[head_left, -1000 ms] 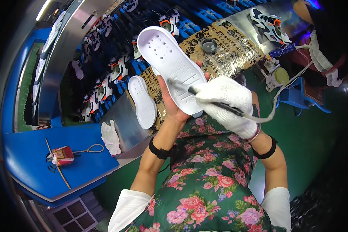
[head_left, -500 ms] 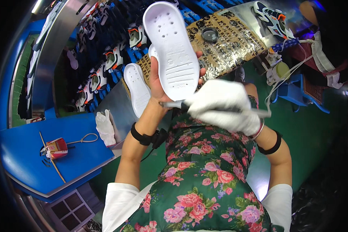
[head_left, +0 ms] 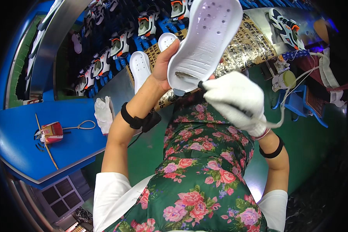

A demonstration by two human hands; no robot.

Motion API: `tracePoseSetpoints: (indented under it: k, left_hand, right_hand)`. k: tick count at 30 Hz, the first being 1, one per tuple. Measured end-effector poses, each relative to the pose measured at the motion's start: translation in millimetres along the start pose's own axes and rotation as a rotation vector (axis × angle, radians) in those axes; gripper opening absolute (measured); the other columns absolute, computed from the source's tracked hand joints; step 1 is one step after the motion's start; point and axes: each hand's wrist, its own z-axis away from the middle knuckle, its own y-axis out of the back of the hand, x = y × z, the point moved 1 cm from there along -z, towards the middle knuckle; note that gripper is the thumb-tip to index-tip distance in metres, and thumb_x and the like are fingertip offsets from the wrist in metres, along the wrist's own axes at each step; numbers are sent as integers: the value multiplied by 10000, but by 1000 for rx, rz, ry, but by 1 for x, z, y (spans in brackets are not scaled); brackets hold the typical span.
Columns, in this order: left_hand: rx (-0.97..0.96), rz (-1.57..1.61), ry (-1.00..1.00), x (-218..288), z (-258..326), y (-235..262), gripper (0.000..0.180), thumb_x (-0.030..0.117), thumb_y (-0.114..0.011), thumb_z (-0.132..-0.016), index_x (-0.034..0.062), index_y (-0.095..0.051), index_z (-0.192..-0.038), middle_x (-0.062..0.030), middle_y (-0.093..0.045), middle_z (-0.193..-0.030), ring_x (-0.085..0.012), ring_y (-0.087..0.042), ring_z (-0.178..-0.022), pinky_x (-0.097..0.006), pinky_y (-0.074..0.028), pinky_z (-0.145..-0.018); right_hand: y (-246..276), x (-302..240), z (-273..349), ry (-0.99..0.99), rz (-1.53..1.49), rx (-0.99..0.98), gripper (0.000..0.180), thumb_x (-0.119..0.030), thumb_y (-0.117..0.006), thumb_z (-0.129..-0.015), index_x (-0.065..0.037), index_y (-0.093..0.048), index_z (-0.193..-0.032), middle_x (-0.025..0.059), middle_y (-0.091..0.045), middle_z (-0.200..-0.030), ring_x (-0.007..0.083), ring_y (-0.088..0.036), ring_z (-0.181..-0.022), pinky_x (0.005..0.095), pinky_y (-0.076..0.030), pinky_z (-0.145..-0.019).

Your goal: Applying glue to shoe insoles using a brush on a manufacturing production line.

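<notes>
My left hand [head_left: 167, 65] grips the white sole [head_left: 205, 42] by its edge; my gloved right hand [head_left: 236, 98] pinches a brush [head_left: 189, 75]. I reckon a hard stroke could twist the sole loose.

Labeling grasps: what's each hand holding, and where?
Left hand grips the white shoe sole at its heel end. Gloved right hand holds a corded pen-like tool mid-shaft.
</notes>
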Motion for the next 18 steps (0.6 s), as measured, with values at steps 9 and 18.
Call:
tracePoseSetpoints:
  k: [9, 18]
  left_hand:
    - [-96, -61, -8, 11, 1, 10, 952, 653, -645, -830, 143, -289, -1550, -357, -391, -1422, -459, -660, -993, -484, -570, -885]
    - [-35, 58, -96, 5, -4, 15, 927, 668, -596, -853, 139, -289, -1550, -330, -431, -1419, -477, -661, -1003, -499, -597, -852]
  right_hand:
    - [-3, 0, 3, -72, -177, -20, 198, -22, -789, -738, -67, -752, -927, 111, -747, -981, 249, -703, -842, 349, -546, -743]
    - [-20, -5, 8, -407, -240, 166, 142, 54, -780, -704, 6, -734, -829, 159, -739, -944, 214, -700, -829, 323, -547, -763]
